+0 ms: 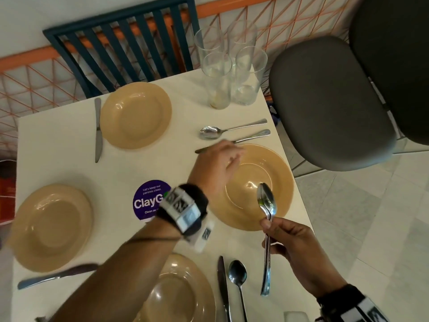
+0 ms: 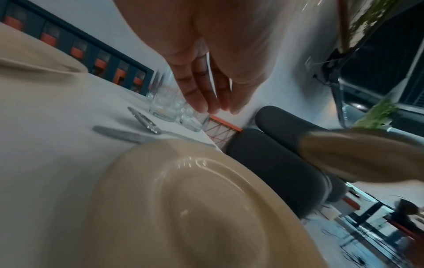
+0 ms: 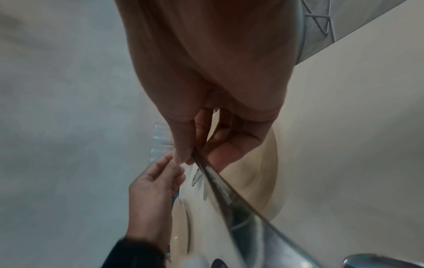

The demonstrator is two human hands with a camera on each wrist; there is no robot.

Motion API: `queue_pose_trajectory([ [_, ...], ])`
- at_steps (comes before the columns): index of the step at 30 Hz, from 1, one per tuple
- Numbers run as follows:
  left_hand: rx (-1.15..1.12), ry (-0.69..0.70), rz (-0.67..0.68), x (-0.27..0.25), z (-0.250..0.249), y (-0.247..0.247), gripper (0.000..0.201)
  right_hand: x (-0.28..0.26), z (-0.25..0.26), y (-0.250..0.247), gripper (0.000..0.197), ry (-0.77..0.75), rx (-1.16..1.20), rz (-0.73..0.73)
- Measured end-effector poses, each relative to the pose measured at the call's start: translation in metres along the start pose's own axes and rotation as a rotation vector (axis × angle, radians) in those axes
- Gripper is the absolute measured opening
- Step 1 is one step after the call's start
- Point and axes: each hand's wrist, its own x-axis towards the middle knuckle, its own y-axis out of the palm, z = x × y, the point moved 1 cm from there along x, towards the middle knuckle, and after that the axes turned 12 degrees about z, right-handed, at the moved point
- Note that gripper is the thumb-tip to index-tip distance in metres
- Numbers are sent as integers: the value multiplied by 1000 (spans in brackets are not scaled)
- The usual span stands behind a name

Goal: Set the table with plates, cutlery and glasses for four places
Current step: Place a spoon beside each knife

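Note:
Four tan plates lie on the white table (image 1: pixel 69 145): far (image 1: pixel 135 115), left (image 1: pixel 50 226), near (image 1: pixel 181 291) and right (image 1: pixel 276 168). My left hand (image 1: pixel 236 154) hovers over the right plate's far rim with straight fingers (image 2: pixel 206 98), holding nothing, just by a knife (image 1: pixel 251 135) and a spoon (image 1: pixel 210 132). Over that plate's near side my right hand (image 1: pixel 269 226) grips two stacked spoons (image 1: pixel 267 201) by the handles (image 3: pixel 220 185). Several empty glasses (image 1: pixel 228 66) stand grouped at the far edge. Knives lie by the far plate (image 1: pixel 98 130) and the left plate (image 1: pixel 55 276). Another knife (image 1: pixel 222 289) and spoon (image 1: pixel 237 273) lie by the near plate.
A blue slatted chair (image 1: pixel 120 43) stands behind the far plate. A grey padded chair (image 1: pixel 325 101) is at the table's right side. A purple round sticker (image 1: pixel 148 201) marks the table's middle. Orange mesh railing runs behind, and tiled floor lies to the right.

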Motion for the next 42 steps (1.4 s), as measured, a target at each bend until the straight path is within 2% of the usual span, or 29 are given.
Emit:
queue_pose_trajectory([
  [2,14,55,43,-51,-14,10,22,1,2,9,35,-6,7,40],
  [4,26,101,73,-98,-27,19,24,0,2,19,30,-4,14,77],
  [6,13,129,39,-138,-37,21,27,-2,0,31,34,1,-7,119],
  [8,36,133,-21,-165,-40,15,31,-6,-4,45,47,3,-11,162],
  [10,91,147,-52,-184,-38,4,32,-11,-10,59,55,25,0,185],
  [12,126,205,-55,-201,-37,-6,26,-16,-16,75,54,32,32,223],
  [17,184,302,-78,-241,-37,-21,20,-27,-24,121,23,53,181,273],
  [22,137,304,-175,-270,-27,-45,19,-30,-33,158,25,63,194,335],
  [25,35,300,-238,-284,-20,-67,18,-29,-37,183,31,68,165,362],
  [28,-120,179,-353,-292,-9,-93,26,-25,-40,204,22,91,140,353],
  [31,-282,-8,-503,-286,13,-123,15,-23,-42,214,22,105,42,351],
  [36,-530,-287,-558,-253,84,-177,22,-10,-45,225,26,103,-101,339],
  [42,-319,-519,-514,-184,180,-226,22,21,-51,229,25,125,-34,215],
])
